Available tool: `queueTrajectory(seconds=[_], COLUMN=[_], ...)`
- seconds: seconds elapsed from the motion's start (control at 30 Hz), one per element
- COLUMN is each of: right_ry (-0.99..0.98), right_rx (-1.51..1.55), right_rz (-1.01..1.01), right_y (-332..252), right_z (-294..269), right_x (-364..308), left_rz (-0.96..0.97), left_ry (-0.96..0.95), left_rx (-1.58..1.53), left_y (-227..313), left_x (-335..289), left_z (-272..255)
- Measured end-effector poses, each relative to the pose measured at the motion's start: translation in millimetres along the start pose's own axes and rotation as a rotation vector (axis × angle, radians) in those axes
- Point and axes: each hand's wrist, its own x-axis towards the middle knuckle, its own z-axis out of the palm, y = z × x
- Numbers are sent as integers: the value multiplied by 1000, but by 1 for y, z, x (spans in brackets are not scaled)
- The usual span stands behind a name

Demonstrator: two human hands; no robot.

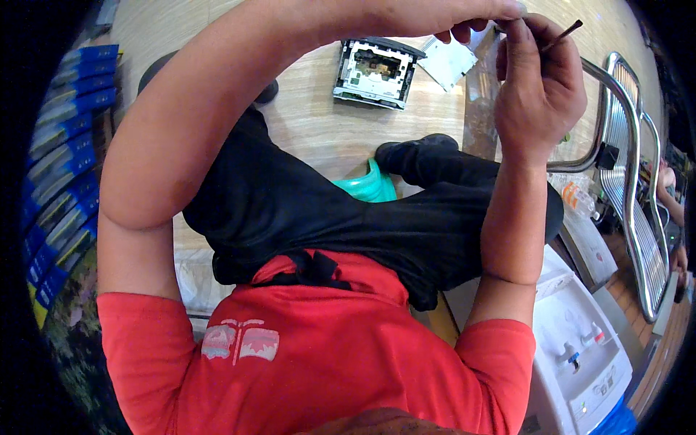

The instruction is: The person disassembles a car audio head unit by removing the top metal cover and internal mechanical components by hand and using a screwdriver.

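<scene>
My left hand (464, 16) reaches across from the left, and its thumb and finger pinch together against the fingertips of my right hand (540, 87). What lies between the fingertips is too small to make out. My right fingers are curled round a thin dark rod (562, 35) with a slightly flattened end, which sticks out to the upper right. Below the hands, on the floor, lies an opened electronic unit (373, 72) with a white metal frame, a dark front edge and its inner parts exposed. Beside it rests a flat white metal panel (447, 61), partly covered by my left hand.
A green plastic piece (370, 183) sits between my legs. On the right are a tubular metal chair (625, 167), a clear bottle (578, 197) and a white water dispenser (576, 348). Blue boxes (72, 123) line the left. Part of another person (670, 192) shows at far right.
</scene>
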Motion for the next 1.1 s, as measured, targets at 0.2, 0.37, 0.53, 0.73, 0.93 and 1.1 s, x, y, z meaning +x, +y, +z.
queueTrajectory(seconds=[0.2, 0.37, 0.53, 0.73, 0.93, 1.1], right_ry=[27, 13, -11, -13, -25, -28], right_rx=[-39, -20, 17, 4, -58, -105], right_rz=[55, 76, 98, 98, 35, -4], right_y=[-3, -6, -8, -5, 7, 12], right_z=[-1, -2, 2, 5, 8, 4], right_x=[-3, -2, -3, -4, -10, -14], left_rz=[-91, -38, -20, -47, 120, -377], left_ry=[-84, -77, -72, 167, 57, -51], left_rx=[-38, -52, -37, 203, 42, 80], left_y=[4, 3, 2, 0, -17, 11], left_x=[11, 10, 7, 0, 2, 9], left_z=[-5, -7, -11, 1, -10, -5])
